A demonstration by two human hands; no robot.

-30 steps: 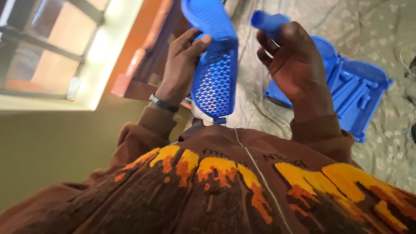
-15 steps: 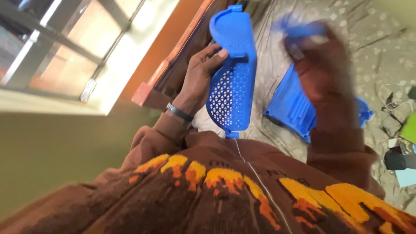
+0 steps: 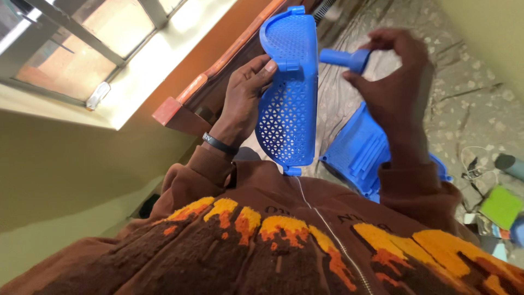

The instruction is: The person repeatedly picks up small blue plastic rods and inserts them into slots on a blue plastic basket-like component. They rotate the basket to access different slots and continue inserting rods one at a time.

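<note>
My left hand (image 3: 244, 93) grips a blue perforated plastic panel (image 3: 289, 104) by its edge, holding it upright in front of my chest. My right hand (image 3: 393, 82) pinches a short blue plastic tube (image 3: 344, 58) whose free end points at the panel's right edge, just short of touching it. Below my right forearm, more blue plastic parts (image 3: 360, 153) lie stacked on the patterned cloth.
A patterned grey cloth (image 3: 464, 87) covers the surface under the parts. A wooden frame (image 3: 218, 60) and a window (image 3: 93, 43) are on the left. At the right edge lie cables, a green item (image 3: 499, 206) and small objects.
My right hand has swung the blue tube from upper right down and leftward until its end nears the panel. The view has shifted, showing more of the panel's top.
</note>
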